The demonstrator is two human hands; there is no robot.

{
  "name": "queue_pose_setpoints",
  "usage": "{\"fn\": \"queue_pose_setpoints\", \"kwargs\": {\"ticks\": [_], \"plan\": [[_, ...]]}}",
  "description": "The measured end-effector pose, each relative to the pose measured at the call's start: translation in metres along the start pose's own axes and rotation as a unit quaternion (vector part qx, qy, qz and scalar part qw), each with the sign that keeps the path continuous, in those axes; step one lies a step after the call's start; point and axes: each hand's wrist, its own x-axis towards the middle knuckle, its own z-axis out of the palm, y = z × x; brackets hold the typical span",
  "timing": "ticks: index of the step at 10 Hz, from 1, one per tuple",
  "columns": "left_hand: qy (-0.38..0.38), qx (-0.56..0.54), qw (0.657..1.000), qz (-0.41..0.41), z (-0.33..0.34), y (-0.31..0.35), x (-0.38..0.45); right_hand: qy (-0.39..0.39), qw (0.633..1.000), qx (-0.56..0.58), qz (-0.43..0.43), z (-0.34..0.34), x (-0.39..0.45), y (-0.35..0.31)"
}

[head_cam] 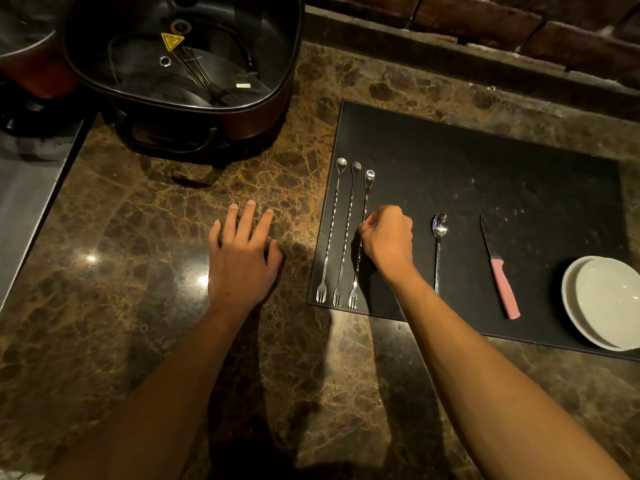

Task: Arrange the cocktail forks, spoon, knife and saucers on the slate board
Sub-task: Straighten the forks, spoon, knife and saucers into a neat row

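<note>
A black slate board [485,174] lies on the marble counter at right. Three long twisted cocktail forks rest side by side at its left edge, tines toward me: the left fork [330,233], the middle fork [346,233], and the right fork [365,199]. My right hand [388,239] pinches the right fork at mid-shaft. A steel spoon [438,247] lies to the right of that hand, then a pink-handled knife [498,268]. Two stacked white saucers [602,303] sit at the board's right front corner. My left hand [242,251] rests flat on the counter, fingers spread, holding nothing.
A dark electric pot with a glass lid [180,60] stands at the back left. A brick wall ledge [485,39] runs along the back. A metal surface [24,202] borders the marble counter [138,237] at left.
</note>
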Motion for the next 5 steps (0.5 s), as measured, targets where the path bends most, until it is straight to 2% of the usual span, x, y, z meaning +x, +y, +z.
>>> {"fn": "queue_pose_setpoints", "kwargs": {"ticks": [5], "plan": [[-0.001, -0.007, 1.000, -0.003, -0.0001, 0.0004, -0.0001, 0.000, 1.000, 0.014, 0.006, -0.0002, -0.0027, -0.0015]]}}
